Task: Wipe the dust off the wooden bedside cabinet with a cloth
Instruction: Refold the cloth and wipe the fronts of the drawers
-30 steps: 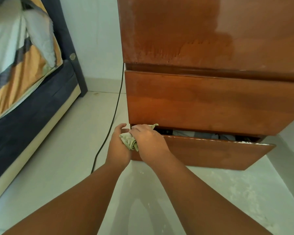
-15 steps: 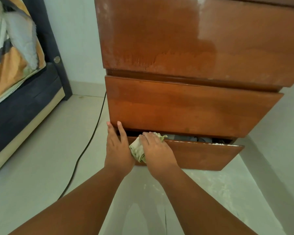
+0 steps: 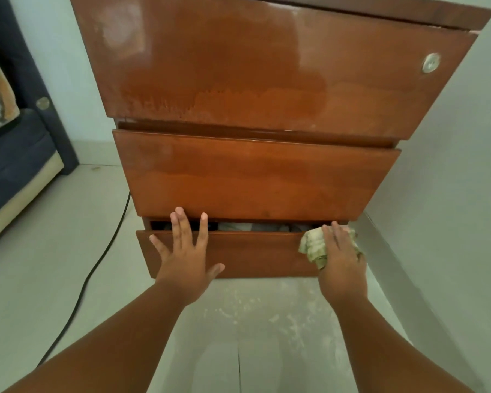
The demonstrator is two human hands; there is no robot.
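Observation:
The wooden bedside cabinet (image 3: 255,177) fills the middle of the view, with three drawer fronts. Its bottom drawer (image 3: 253,255) stands slightly pulled out, with fabric showing in the gap. My left hand (image 3: 186,253) lies flat with spread fingers on the left part of that drawer front. My right hand (image 3: 342,260) presses a crumpled pale green cloth (image 3: 313,246) against the drawer's right end. The top drawer front looks hazy with dust and has a round metal lock (image 3: 430,62) at its right.
A black cable (image 3: 97,268) runs over the pale floor left of the cabinet. A bed with a dark blue base (image 3: 14,163) stands at the far left. A wall (image 3: 451,194) rises close on the right. White dust specks (image 3: 270,307) lie on the floor before the drawer.
My right hand has slid the cloth from the bottom drawer's left end to its right end. My left hand has opened flat on the drawer front. The camera has swung right.

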